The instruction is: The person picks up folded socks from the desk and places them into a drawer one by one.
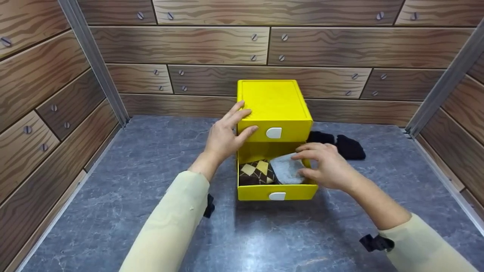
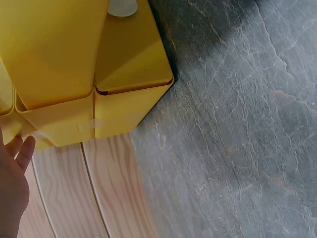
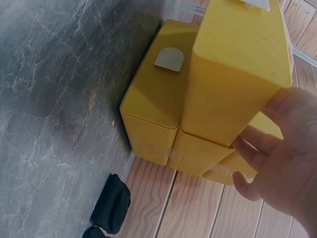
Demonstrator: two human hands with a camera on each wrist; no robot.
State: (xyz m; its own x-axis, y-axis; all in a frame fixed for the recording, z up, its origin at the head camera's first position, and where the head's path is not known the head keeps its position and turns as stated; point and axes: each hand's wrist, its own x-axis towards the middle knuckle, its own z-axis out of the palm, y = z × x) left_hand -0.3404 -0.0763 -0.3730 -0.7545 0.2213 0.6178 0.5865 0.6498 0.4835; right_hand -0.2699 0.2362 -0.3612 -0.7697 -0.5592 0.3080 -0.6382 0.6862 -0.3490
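A yellow drawer unit stands on the table with its middle drawer pulled out. Inside that drawer lie an argyle sock in brown and yellow, at left, and a folded light grey sock, at right. My left hand rests on the unit's upper left edge, fingers on top and thumb toward the front. Over the drawer's right side is my right hand, its loosely bent, parted fingertips right at the grey sock. In the right wrist view, the drawer's wall hides part of the fingers.
Black folded socks lie on the table to the right of the unit. Below the pulled-out drawer, a lower drawer with a white handle is closed. Wood-patterned walls enclose the grey marbled table at the back and sides.
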